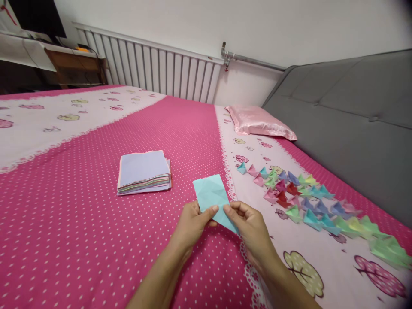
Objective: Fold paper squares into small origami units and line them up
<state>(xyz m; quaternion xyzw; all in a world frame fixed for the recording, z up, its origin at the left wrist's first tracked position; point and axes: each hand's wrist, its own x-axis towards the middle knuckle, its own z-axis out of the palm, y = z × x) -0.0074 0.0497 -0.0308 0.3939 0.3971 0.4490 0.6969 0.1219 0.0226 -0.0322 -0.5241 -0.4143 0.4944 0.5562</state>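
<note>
A light turquoise sheet of folding paper [212, 193], roughly rectangular with faint crease lines, is held between both hands above the bed. My left hand [195, 219] pinches its left lower edge, thumb on top and fingers beneath. On the other side, my right hand [246, 216] grips the right lower edge the same way, thumb pressed on the paper. To the left lies a stack of coloured paper squares [143, 167], lavender on top. Several rows of small folded paper boats [292, 189] in green, blue, pink, red and yellow stand to the right.
The pink dotted bedspread [80, 223] covers the bed. Beyond the boats rest a pink satin pillow [257, 121] and a grey padded headboard [347, 94]. A white radiator [154, 64] lines the wall; at far left a monitor [37, 17] stands on a desk [71, 60].
</note>
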